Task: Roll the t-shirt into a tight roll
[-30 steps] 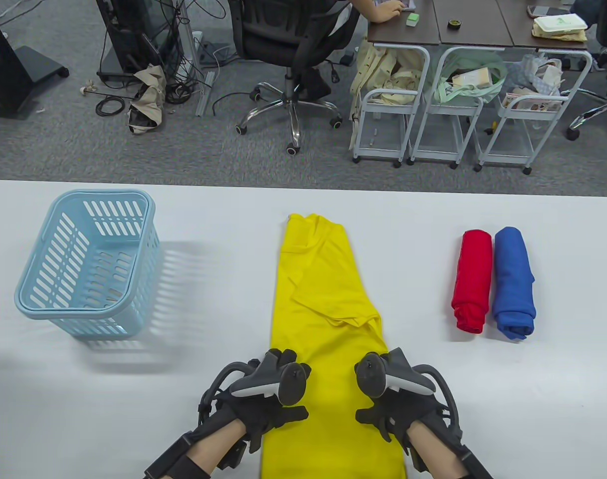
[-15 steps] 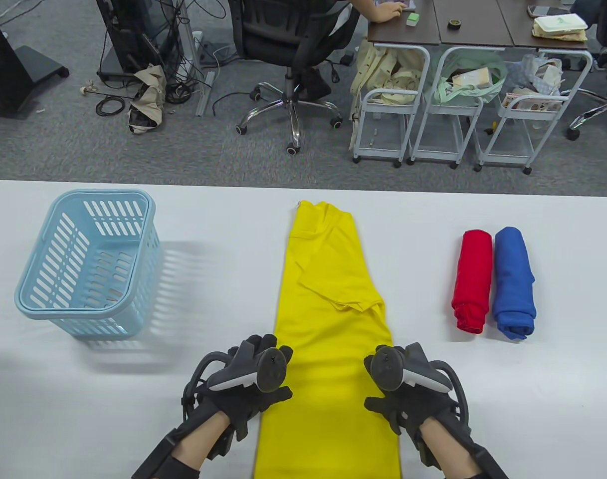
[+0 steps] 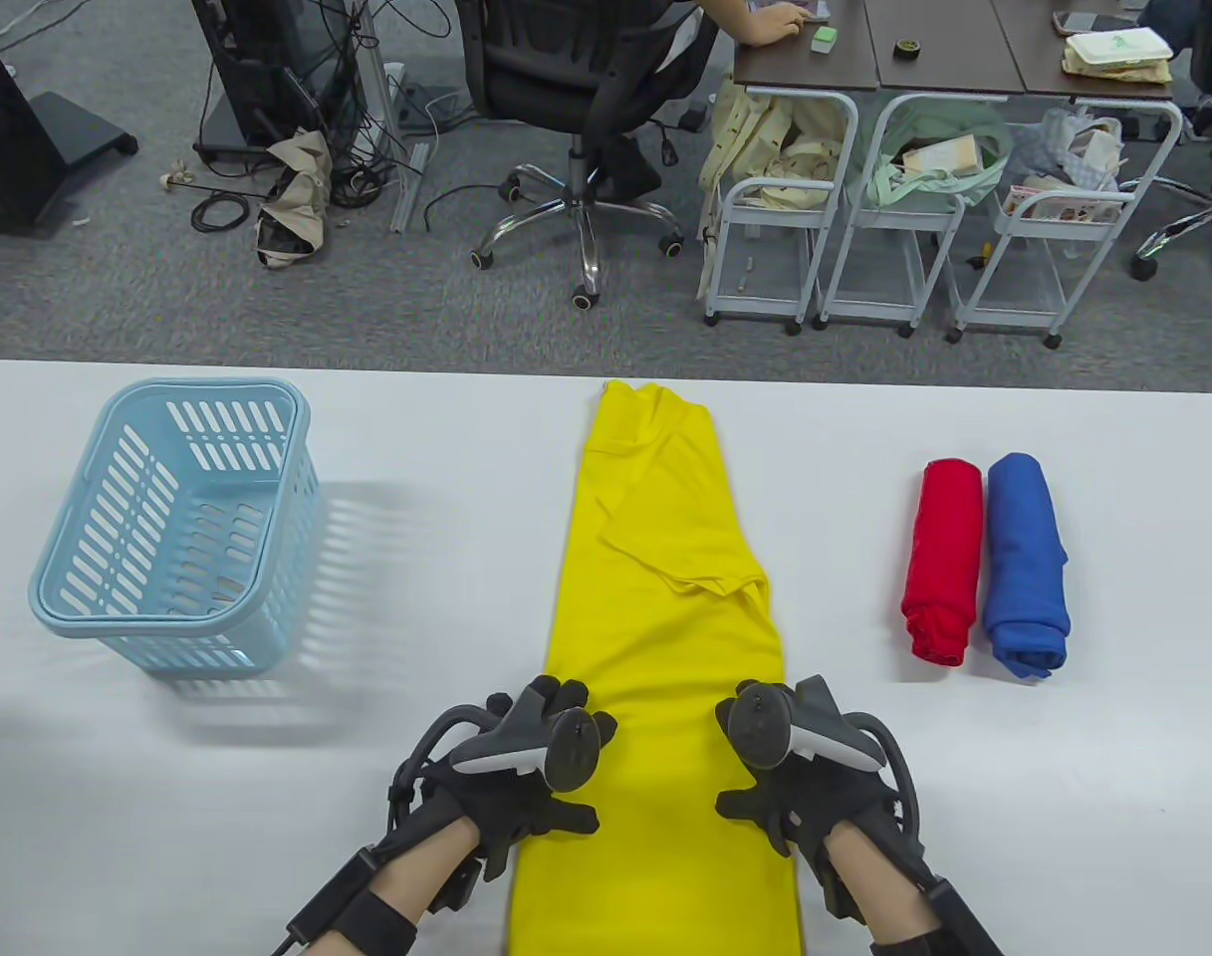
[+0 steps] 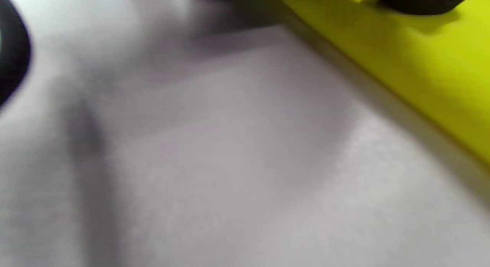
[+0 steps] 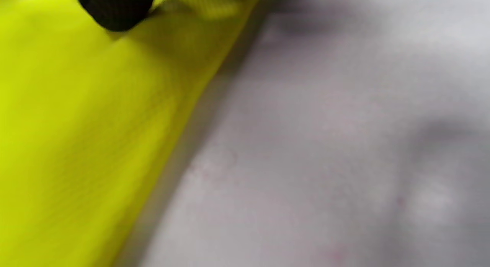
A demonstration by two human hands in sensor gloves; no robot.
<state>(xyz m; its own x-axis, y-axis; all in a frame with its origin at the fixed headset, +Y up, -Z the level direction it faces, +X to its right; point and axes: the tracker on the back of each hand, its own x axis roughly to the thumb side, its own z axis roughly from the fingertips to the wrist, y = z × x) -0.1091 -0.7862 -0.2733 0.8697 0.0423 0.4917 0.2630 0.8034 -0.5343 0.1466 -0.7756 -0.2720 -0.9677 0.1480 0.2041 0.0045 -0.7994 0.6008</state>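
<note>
Left hand (image 3: 526, 787) fingers (image 3: 556, 694) and right hand (image 3: 815, 787) fingers (image 3: 810, 689) rest on the long edges of the yellow t-shirt (image 3: 665, 637); grip state cannot be told. Shirt lies folded in a strip, counter (image 3: 416, 597) near edge to far edge, mid-counter. Blue basket (image 3: 172, 518) left; red roll (image 3: 942, 558) and blue roll (image 3: 1026, 563) right.

White bench (image 3: 446, 896) with four items resting directly on its surface.
A light-blue slotted laundry basket (image 3: 172, 523) stands at the left. A yellow t-shirt (image 3: 665, 677), folded into a long strip, lies flat at centre, running from the far edge to the near edge. A red rolled shirt (image 3: 942, 560) and a blue rolled shirt (image 3: 1026, 563) lie touching, side by side, at the right.
</note>
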